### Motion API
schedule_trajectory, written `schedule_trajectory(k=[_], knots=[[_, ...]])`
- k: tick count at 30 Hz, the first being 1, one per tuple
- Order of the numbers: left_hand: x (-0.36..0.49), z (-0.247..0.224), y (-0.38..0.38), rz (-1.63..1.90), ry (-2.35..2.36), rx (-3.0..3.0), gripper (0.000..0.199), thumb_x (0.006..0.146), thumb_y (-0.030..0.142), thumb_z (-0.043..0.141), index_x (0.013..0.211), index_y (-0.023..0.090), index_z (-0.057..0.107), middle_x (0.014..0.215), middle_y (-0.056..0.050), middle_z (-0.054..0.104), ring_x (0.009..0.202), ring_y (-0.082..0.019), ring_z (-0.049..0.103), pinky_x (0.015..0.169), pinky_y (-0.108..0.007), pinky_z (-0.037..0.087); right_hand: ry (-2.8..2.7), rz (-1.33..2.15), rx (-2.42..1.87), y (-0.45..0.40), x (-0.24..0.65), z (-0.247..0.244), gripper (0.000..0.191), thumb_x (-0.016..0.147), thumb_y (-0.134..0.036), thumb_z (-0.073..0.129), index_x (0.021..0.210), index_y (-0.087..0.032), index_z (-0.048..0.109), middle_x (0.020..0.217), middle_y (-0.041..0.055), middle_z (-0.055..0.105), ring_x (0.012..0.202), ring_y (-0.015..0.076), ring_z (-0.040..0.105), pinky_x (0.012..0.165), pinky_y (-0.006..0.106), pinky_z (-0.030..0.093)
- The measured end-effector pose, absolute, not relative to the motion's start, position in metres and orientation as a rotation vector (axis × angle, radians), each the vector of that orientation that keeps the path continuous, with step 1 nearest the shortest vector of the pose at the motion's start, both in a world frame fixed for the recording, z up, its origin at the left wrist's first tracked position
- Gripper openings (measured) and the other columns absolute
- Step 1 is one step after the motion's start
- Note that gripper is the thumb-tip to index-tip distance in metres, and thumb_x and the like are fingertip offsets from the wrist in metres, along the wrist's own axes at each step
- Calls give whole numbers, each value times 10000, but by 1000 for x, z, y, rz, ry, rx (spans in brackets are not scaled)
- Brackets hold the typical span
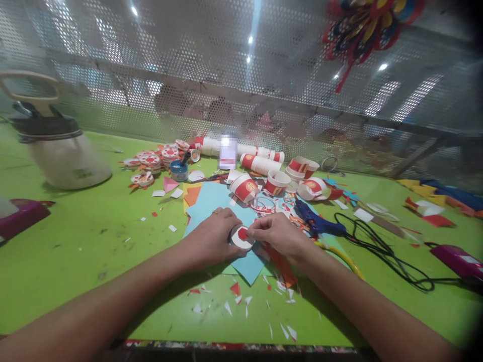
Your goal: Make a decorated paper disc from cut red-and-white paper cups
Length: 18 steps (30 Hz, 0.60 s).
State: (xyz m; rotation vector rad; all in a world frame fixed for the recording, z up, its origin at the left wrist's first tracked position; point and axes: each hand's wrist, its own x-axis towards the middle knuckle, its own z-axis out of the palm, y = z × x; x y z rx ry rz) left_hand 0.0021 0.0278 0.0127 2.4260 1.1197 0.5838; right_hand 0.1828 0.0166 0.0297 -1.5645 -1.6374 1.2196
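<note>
My left hand (217, 236) is closed around the edge of a small round white paper disc (237, 245), which looks like a cup bottom. A red paper piece (242, 233) lies on the disc's middle. The fingertips of my right hand (281, 234) are pinched at the right edge of that red piece. Under both hands lie stacked sheets of light blue paper (249, 269). An orange paper strip (283, 266) shows beneath my right wrist.
Cut red-and-white paper cups (277, 182) stand behind my hands. A blue glue gun (317, 218) with a black cable and yellow-handled tool (341, 256) lie right. Finished paper turtles (149, 160) and a blue jar (178, 171) sit back left; a spray bottle (68, 156) stands far left.
</note>
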Motion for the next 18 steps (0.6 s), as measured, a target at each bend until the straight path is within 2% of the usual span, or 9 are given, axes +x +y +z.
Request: schedule_trajectory(k=[5, 13, 18], knots=[[4, 12, 26, 545, 1153, 2485, 345, 705, 357, 730, 966, 161, 618, 962, -78, 576, 918, -255, 498, 768, -357, 416, -1703, 1166, -1587, 16, 180, 31, 152, 683, -171, 612, 534, -167, 640, 505, -10, 582, 473, 100, 440, 462, 231, 323], [6, 14, 23, 534, 1168, 2516, 305, 728, 309, 710, 952, 149, 581, 990, -84, 554, 955, -262, 499, 764, -356, 428, -1846, 1023, -1680, 13, 177, 35, 183, 719, -188, 582, 537, -178, 562, 464, -38, 468, 438, 99, 400, 429, 230, 289], [6, 15, 20, 537, 1146, 2465, 255, 738, 264, 684, 938, 160, 563, 998, -77, 534, 979, -253, 503, 790, -346, 435, -1952, 831, -1731, 12, 176, 35, 173, 720, -144, 584, 550, -174, 597, 492, -15, 501, 485, 114, 421, 456, 234, 281]])
